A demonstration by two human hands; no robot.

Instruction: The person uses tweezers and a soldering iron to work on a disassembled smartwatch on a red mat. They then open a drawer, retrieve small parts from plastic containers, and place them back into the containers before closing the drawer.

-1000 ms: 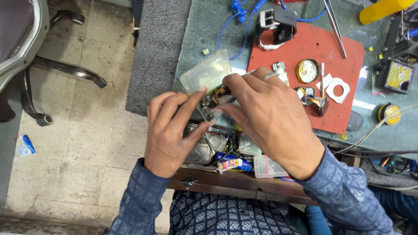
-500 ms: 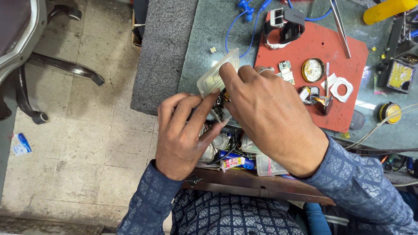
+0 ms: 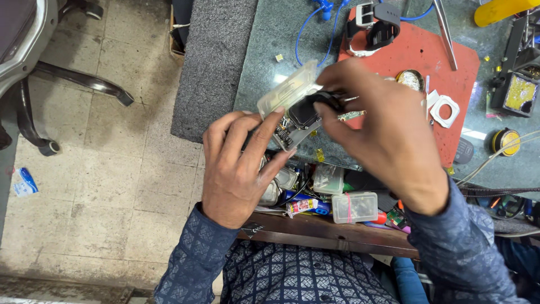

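Note:
My left hand point(image 3: 239, 160) holds a small grey device body point(image 3: 295, 128) from below, with its fingertips against the device's near edge. My right hand point(image 3: 388, 132) comes over the top and pinches a black square part point(image 3: 306, 111) that sits on that device. A clear plastic case point(image 3: 288, 89) lies on the green work surface point(image 3: 264, 50) just behind the device. A small green circuit strip point(image 3: 351, 115) shows between my right fingers.
A red mat point(image 3: 419, 56) carries a black smartwatch point(image 3: 374, 25), a round metal part point(image 3: 412, 80) and a white square frame point(image 3: 445, 110). An open drawer point(image 3: 332, 225) below holds several small boxes and tubes. At left are a grey pad point(image 3: 211, 62) and a chair base point(image 3: 67, 76).
Both hands have lifted the device higher and my right hand has moved to the right, so the black square part and grey body now show between the fingers.

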